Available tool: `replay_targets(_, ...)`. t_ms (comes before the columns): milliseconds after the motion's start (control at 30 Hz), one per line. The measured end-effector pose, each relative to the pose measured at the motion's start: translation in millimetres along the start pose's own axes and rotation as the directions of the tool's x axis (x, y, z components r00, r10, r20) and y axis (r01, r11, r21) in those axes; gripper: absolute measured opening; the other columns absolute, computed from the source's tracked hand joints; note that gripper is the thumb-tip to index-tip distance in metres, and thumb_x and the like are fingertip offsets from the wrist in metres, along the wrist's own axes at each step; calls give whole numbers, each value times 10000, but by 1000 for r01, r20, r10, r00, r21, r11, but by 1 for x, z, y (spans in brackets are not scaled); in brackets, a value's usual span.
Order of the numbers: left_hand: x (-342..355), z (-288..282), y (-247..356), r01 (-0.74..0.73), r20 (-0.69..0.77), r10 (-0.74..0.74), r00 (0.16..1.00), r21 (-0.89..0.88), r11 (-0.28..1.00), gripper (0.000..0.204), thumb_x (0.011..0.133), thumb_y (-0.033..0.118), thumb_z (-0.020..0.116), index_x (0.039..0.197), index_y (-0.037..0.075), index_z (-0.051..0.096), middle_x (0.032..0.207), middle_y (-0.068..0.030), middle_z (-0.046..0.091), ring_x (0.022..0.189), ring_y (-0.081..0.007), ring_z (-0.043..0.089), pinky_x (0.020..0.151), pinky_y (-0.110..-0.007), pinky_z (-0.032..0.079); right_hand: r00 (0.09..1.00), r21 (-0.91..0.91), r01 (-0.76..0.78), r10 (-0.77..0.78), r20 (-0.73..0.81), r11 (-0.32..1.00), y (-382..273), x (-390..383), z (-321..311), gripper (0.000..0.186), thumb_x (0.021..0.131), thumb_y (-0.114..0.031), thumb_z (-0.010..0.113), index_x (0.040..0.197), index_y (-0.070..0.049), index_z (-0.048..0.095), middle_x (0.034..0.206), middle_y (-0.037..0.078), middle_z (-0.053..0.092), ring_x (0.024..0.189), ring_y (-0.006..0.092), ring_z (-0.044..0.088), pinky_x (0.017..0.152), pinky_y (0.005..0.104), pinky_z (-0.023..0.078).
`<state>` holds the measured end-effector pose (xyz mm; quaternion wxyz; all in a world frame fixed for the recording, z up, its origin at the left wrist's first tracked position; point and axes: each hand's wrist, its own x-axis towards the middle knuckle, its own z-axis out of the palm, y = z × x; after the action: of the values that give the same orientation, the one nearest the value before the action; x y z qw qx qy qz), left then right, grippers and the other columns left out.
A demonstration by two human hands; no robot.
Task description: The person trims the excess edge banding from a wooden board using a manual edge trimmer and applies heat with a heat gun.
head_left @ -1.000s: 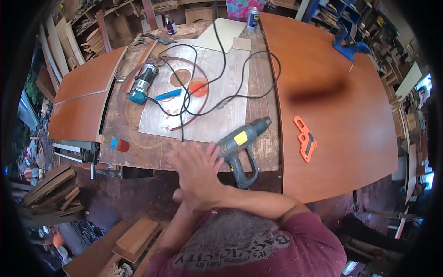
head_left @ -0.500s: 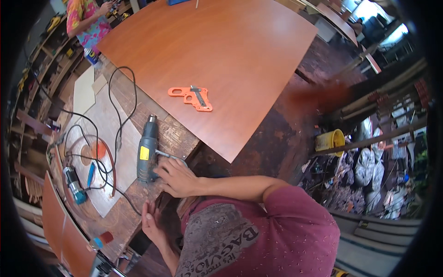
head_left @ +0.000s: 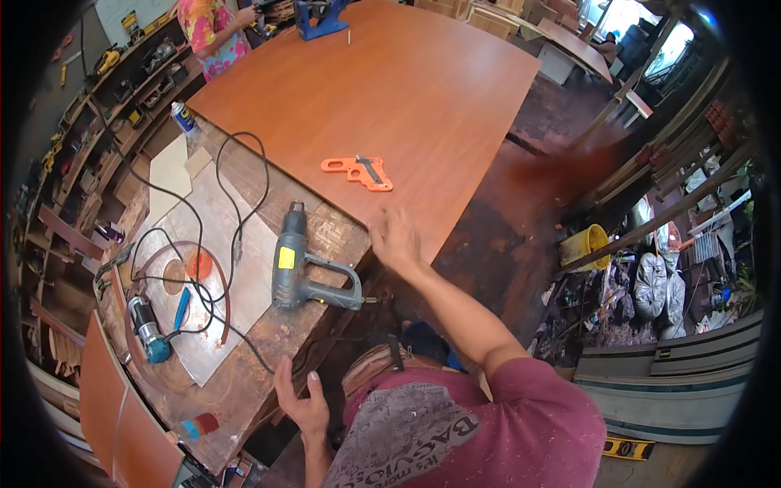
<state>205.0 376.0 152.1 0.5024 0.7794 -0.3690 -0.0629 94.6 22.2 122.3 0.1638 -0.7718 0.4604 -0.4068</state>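
Observation:
A grey heat gun (head_left: 289,256) with a yellow label lies on the worn wooden workbench (head_left: 281,333), its handle toward me. My right hand (head_left: 396,238) is off it, just above the near edge of a large reddish-brown board (head_left: 431,89). Its fingers look apart, slightly smeared by motion, and nothing shows in them. Beyond that hand, an orange pistol-shaped tool (head_left: 358,173) with a dark bar rests on the board, untouched. My left hand (head_left: 303,400) hangs by the bench's front edge, fingers spread, holding nothing.
Black cords (head_left: 199,224) loop across the bench. A teal-and-silver power tool (head_left: 149,329) and a blue-handled tool (head_left: 182,309) lie at left. A spray can (head_left: 184,119) stands by the board, a blue tool (head_left: 320,20) sits on its far side. Another person (head_left: 213,37) stands far left.
My right hand has left the heat gun's handle and moved forward and right to the board's edge. My left hand has shifted right, fingers now spread. The view has shifted somewhat.

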Motion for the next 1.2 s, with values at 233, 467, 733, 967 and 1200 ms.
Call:
replay_targets(233, -15, 25, -5, -213, -37, 226, 974, 210, 954, 451, 994, 186, 694, 1351, -75, 605, 1376, -255, 606, 1218, -387, 634, 1054, -488, 515, 939, -405, -189, 285, 191, 895, 51, 100, 63, 614, 827, -434, 814, 1217, 21, 680, 1243, 229, 665, 1196, 385, 620, 1010, 503, 492)
replay_targets(467, 1, 97, 103, 75, -52, -67, 996, 167, 983, 490, 994, 236, 746, 1388, -35, 641, 1402, -276, 618, 1272, -406, 596, 1120, -487, 441, 869, -220, -227, 300, 393, 949, 55, 144, 7, 735, 762, -484, 855, 1234, 50, 677, 1253, 282, 657, 1209, 403, 625, 1024, 498, 514)
replay_targets(733, 85, 202, 125, 505, 282, -480, 831, -743, 439, 757, 1054, 407, 636, 1638, 41, 323, 1550, -224, 521, 1316, -447, 587, 1142, -606, 441, 893, 405, 46, -220, 394, 913, 105, 127, -85, 607, 674, -333, 841, 1158, 7, 704, 1152, 216, 652, 1106, 417, 644, 934, 495, 538)
replay_targets(967, 117, 281, 151, 572, 480, -317, 818, -742, 350, 436, 1038, 256, 674, 1329, -58, 591, 1062, -205, 759, 688, -203, 739, 587, -363, 662, 766, 507, 418, -592, 249, 754, 149, 145, -198, 613, 667, -258, 865, 1183, 6, 665, 1062, 167, 620, 1011, 368, 621, 868, 444, 535)
replay_targets(1200, 128, 402, 226, 620, 598, -218, 771, -784, 42, 398, 1043, 247, 672, 1340, -8, 601, 1085, -148, 761, 744, -183, 734, 678, -351, 665, 917, 896, -399, 88, 389, 196, 204, 120, -223, 777, 898, -219, 845, 1529, -48, 426, 1207, 35, 562, 1101, 172, 581, 945, 346, 517)
